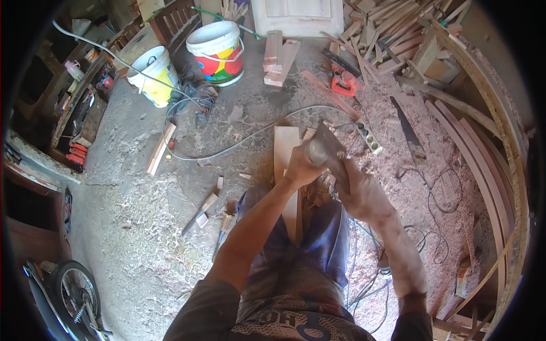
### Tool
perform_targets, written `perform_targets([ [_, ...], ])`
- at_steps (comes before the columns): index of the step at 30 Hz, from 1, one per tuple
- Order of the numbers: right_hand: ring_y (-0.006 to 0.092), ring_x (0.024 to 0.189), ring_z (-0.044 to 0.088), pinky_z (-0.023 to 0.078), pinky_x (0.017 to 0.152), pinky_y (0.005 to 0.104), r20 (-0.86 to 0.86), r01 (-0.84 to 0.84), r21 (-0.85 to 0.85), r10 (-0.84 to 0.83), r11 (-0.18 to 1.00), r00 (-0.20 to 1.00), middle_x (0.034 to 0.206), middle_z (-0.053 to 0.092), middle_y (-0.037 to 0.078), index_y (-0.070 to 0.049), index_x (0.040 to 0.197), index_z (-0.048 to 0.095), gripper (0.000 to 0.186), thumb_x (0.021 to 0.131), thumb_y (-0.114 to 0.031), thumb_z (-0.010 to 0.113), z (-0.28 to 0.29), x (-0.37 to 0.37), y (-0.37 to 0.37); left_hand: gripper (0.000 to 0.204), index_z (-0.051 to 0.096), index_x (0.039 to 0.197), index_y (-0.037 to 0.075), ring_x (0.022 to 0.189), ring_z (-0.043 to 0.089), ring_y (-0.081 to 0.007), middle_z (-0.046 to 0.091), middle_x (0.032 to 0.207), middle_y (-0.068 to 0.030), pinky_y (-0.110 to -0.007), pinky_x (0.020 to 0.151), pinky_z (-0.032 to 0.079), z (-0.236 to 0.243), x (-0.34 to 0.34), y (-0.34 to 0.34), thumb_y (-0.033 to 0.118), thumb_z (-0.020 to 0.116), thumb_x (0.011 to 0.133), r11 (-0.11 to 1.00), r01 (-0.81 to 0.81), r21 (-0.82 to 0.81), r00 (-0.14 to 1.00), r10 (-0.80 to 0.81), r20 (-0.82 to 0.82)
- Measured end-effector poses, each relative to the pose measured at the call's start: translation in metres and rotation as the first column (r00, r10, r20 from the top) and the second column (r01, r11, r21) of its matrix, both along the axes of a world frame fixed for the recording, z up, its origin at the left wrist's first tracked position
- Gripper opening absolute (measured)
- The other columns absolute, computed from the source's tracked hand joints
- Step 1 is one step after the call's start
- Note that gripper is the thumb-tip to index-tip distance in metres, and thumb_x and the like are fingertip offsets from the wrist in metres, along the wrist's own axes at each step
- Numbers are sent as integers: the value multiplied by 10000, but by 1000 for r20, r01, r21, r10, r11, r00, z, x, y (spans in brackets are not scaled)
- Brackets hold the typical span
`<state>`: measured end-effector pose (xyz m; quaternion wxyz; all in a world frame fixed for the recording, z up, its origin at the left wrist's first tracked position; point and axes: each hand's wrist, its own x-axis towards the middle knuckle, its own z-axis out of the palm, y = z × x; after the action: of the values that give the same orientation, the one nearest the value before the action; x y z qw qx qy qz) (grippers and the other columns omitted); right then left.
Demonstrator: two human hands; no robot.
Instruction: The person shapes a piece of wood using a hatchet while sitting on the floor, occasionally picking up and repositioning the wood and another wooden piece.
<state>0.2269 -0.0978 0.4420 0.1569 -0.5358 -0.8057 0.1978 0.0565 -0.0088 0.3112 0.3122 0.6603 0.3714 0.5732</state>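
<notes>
My right hand (pixel 364 196) is wrapped round the handle of a wooden mallet (pixel 327 146), whose broad head is blurred. Just below and left of that head, my left hand (pixel 303 169) is closed; the mallet hides what its fingers hold. Under both hands a pale wooden board (pixel 286 149) lies lengthwise, its near end between my knees. On the floor beside my left leg are a wood-handled chisel (pixel 200 214) and a second chisel-like tool (pixel 223 228), partly hidden by my arm.
A white power strip (pixel 369 139) and a handsaw (pixel 406 128) lie to the right among shavings and cables. Farther off are a red power tool (pixel 344 82), a colourful bucket (pixel 216 54), a yellow-white bucket (pixel 153 77) and a heap of offcuts (pixel 387 40). Long planks (pixel 478 153) line the right.
</notes>
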Motion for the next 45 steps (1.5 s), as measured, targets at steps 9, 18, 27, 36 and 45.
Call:
perform_targets([
  [9,104,532,588,484,439,261,-679,278,564,246,778,692,756,664,59,-25,1277,509,401,946,-152,695,106,-4,-20,287,645,992,31,840,706,-341,698,904,-179,-383,752,548,8,-3,-3,139,760,753,985,-5,-171,997,-8,-74],
  [18,368,558,664,596,580,467,40,65,76,-68,995,997,784,672,222,-20,1302,405,447,880,-35,551,-18,8,-1,288,671,1034,6,810,680,-150,714,872,-85,-307,748,551,-6,-4,10,112,770,786,998,62,-2,997,-62,-55],
  [27,162,493,618,518,404,298,-527,287,453,-7,844,850,707,639,98,3,1247,425,431,850,53,583,78,-3,-12,192,654,930,40,794,696,-175,711,841,-90,-343,717,546,-9,-4,-2,125,758,793,977,66,-200,995,-79,-57],
  [36,436,733,703,583,630,523,24,100,-7,-100,995,995,836,686,247,-27,1204,420,423,842,-56,638,-21,13,-23,251,686,1002,21,829,686,-156,721,879,-71,-312,711,528,-5,-4,-13,98,802,793,988,98,-119,993,-104,-46],
  [45,409,679,705,568,552,483,-254,214,282,-142,935,957,761,670,212,-26,1293,435,484,840,-11,607,19,4,-10,167,651,858,45,717,598,-81,651,759,-2,-285,651,505,-18,-4,2,130,789,821,932,136,-337,983,-169,-71],
])
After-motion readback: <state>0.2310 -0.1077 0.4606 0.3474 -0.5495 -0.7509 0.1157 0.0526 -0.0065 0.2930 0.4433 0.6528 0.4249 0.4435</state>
